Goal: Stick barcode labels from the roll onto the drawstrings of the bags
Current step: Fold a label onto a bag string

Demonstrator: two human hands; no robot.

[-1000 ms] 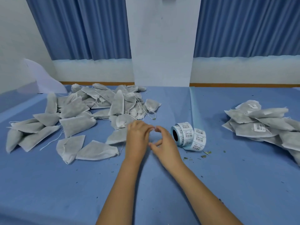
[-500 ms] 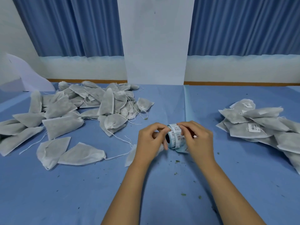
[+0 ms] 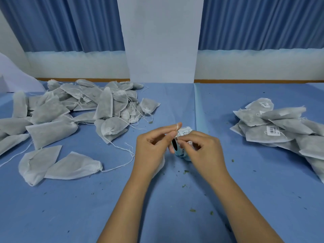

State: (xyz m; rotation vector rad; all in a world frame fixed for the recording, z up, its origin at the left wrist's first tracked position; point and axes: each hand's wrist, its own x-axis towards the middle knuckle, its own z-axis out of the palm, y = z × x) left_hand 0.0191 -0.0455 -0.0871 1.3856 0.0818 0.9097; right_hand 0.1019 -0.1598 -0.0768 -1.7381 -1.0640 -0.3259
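Head view
Label roll: the label roll (image 3: 180, 153), pale-blue backing with white printed stickers, sat between your hands at mid-tabletop; its print was too small to read.
Left grip: your left hand (image 3: 150, 148) was curled, with a thin white drawstring (image 3: 177, 127) looped over the forefinger tip.
Right grip: your right hand (image 3: 205, 148) was closed round the roll, pinching at a sticker.
Left heap (image 3: 52, 116): soft grey fibrous bags.
Right heap (image 3: 287, 123): a barcode sticker (image 3: 273, 131) showed.
Tabletop (image 3: 245, 190): blue cloth.
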